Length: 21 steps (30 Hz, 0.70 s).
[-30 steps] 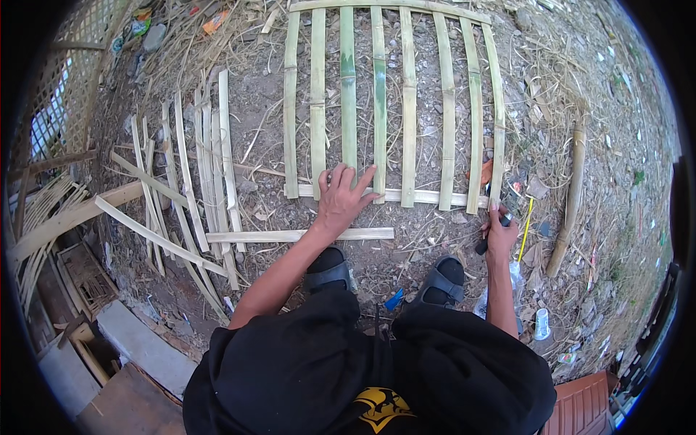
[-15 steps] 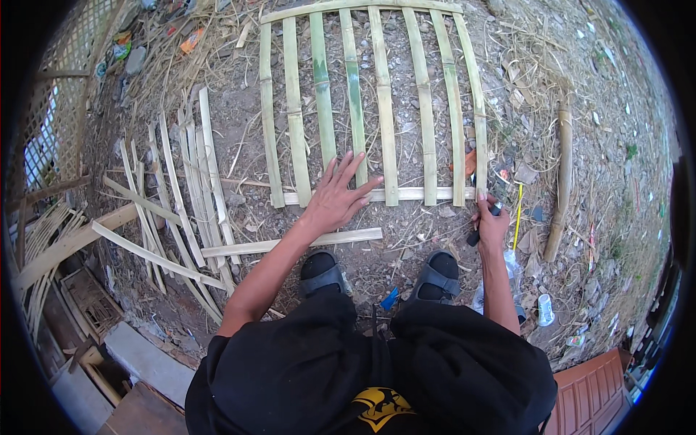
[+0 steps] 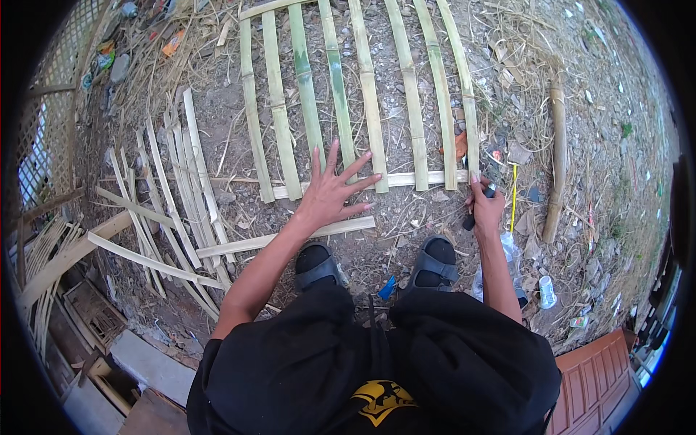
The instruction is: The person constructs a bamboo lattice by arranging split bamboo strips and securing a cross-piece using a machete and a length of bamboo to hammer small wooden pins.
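In front of me lies a rack of several upright green-and-pale bamboo slats (image 3: 369, 109), their near ends over a pale bamboo crosspiece (image 3: 406, 178). My left hand (image 3: 328, 194) is open, its fingers spread across the near ends of the middle slats and the crosspiece. At the near right corner, my right hand (image 3: 489, 209) is closed around a black-handled tool (image 3: 469, 222); the rest of the tool is hidden. That hand's thumb and fingertips are at the end of the rightmost slat (image 3: 471, 138).
A loose bamboo strip (image 3: 290, 237) lies just before my sandals (image 3: 433, 268). Cut strips (image 3: 196, 174) are piled at left, near a wooden beam (image 3: 72, 261). To the right are a yellow stick (image 3: 514, 196), a thick pole (image 3: 556, 159) and a plastic cup (image 3: 547, 291).
My left hand's fingers have spread wider. The rack appears slightly farther up and left as the view shifts. My right hand stays at the corner, with the black handle turned more upright.
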{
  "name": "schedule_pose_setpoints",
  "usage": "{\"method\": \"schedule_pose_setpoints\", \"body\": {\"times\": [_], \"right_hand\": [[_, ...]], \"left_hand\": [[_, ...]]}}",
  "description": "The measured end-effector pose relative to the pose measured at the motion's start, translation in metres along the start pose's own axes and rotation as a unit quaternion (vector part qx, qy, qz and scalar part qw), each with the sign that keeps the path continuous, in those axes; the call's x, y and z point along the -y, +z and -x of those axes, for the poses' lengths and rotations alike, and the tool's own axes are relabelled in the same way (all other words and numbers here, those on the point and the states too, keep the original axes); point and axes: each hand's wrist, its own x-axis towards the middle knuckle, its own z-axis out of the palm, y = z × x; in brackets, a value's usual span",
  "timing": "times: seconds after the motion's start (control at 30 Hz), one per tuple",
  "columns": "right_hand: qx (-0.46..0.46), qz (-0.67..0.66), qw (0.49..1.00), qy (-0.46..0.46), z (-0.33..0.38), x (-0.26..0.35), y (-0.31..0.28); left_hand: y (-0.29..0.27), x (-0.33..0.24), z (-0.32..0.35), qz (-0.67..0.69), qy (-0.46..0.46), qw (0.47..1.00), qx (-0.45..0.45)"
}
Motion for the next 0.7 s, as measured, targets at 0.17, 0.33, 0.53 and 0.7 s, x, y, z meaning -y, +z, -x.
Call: {"method": "schedule_pose_setpoints", "body": {"times": [0.17, 0.33, 0.53, 0.7], "right_hand": [[0.004, 0.000, 1.000, 0.002, -0.001, 0.000, 0.001], [0.002, 0.016, 1.000, 0.005, -0.001, -0.001, -0.002], [0.010, 0.020, 1.000, 0.000, 0.000, -0.001, -0.002], [-0.006, 0.012, 1.000, 0.013, 0.007, 0.005, 0.002]], "left_hand": [[0.001, -0.001, 0.000, -0.011, 0.012, 1.000, 0.014], [0.007, -0.009, -0.008, 0.020, 0.033, 0.998, -0.041], [0.015, -0.020, -0.015, 0.006, 0.031, 0.990, -0.141], [0.017, -0.023, -0.015, 0.013, 0.018, 0.988, -0.155]]}}
